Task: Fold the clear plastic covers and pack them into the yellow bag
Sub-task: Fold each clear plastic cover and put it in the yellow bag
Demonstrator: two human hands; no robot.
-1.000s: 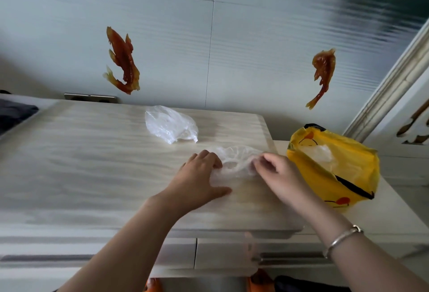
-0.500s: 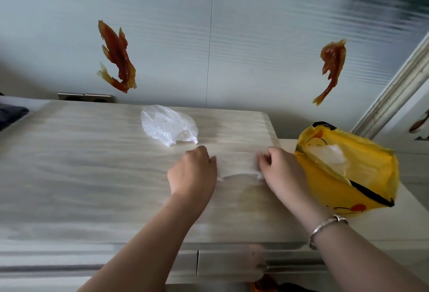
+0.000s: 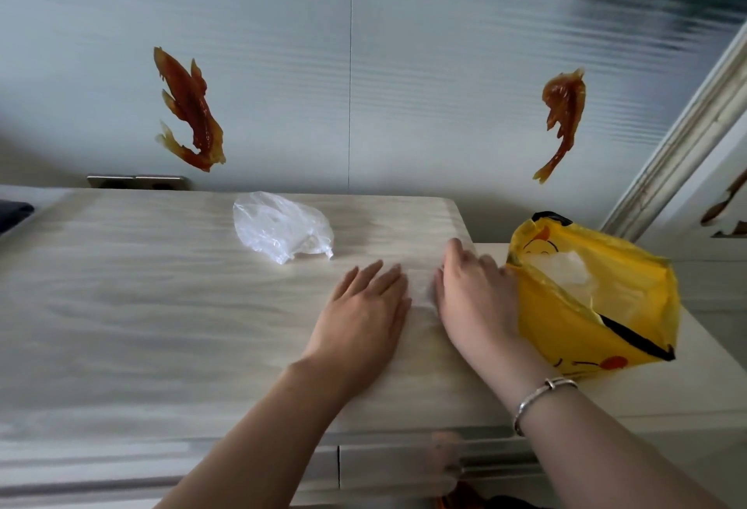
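crumpled clear plastic cover (image 3: pixel 283 227) sits upper centre-left of the frame on the pale wood-grain worktop (image 3: pixel 121 306), well apart from both hands, not yet folded. it has not shifted over the last second.

left hand (image 3: pixel 364 314), centre frame: half a second ago its fingers were curled on the edge of the cover being worked; now they are straight and spread, palm flat down, pressing on the left part of that cover. grip is spread, pinching nothing.

cover being folded (image 3: pixel 422 290) shows only as a thin pale strip between the two hands, flat on the worktop near its right edge. a second ago it was a puffy bunch; now it reads much flatter and narrower, so likely a fold has gone in and is being smoothed down.

right hand (image 3: pixel 473 298), just right of centre: it was pinching the cover's edge before; now the fingers lie extended on the cover's right side, pressing. fingertips are partly blurred, so a slight pinch can't be ruled out. silver bracelet (image 3: pixel 537 399) on that wrist.

yellow bag (image 3: pixel 606 326), right of frame, mouth open toward the hands, just beside the right hand, with clear plastic (image 3: pixel 562 270) already inside. judgement: this cover is nearly ready to pack; one loose cover is left.
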